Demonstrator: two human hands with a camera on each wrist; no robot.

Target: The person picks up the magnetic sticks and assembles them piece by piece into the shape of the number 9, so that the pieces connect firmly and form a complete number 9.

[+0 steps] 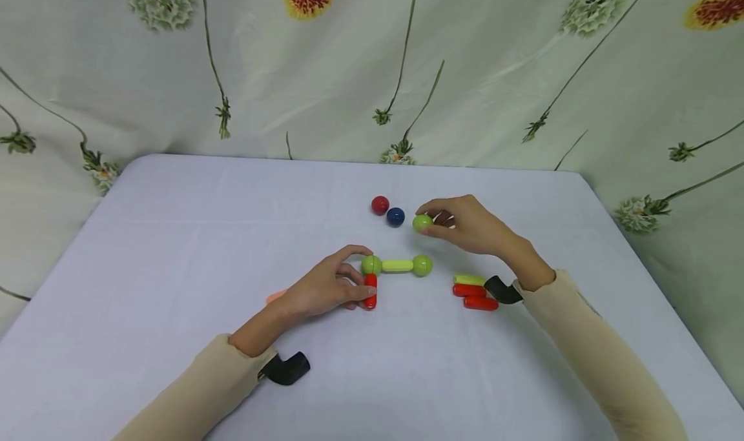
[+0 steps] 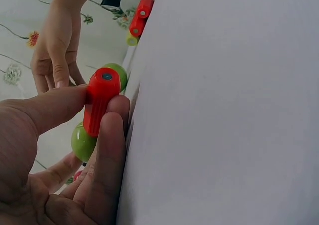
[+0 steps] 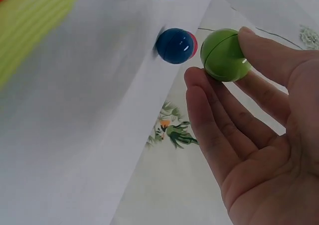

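Observation:
My left hand (image 1: 328, 286) grips a red rod (image 1: 370, 291) between thumb and fingers; the rod has a small metal disc in its end in the left wrist view. Its far end meets a green ball (image 1: 371, 265), which a fingertip touches. From that ball a yellow-green rod (image 1: 398, 266) runs right to a second green ball (image 1: 422, 265), forming an L with the red rod. Farther back, my right hand (image 1: 473, 225) pinches another green ball (image 3: 224, 56) with thumb and fingertips, close to a dark blue ball (image 1: 396, 217).
A red ball (image 1: 380, 205) lies beside the blue one. To the right, a yellow-green rod (image 1: 468, 279) and red rods (image 1: 480, 303) lie near the right wrist's black camera mount (image 1: 502, 290). An orange piece (image 1: 276, 296) shows partly behind the left wrist. Flowered cloth (image 1: 349, 73) hangs behind the table.

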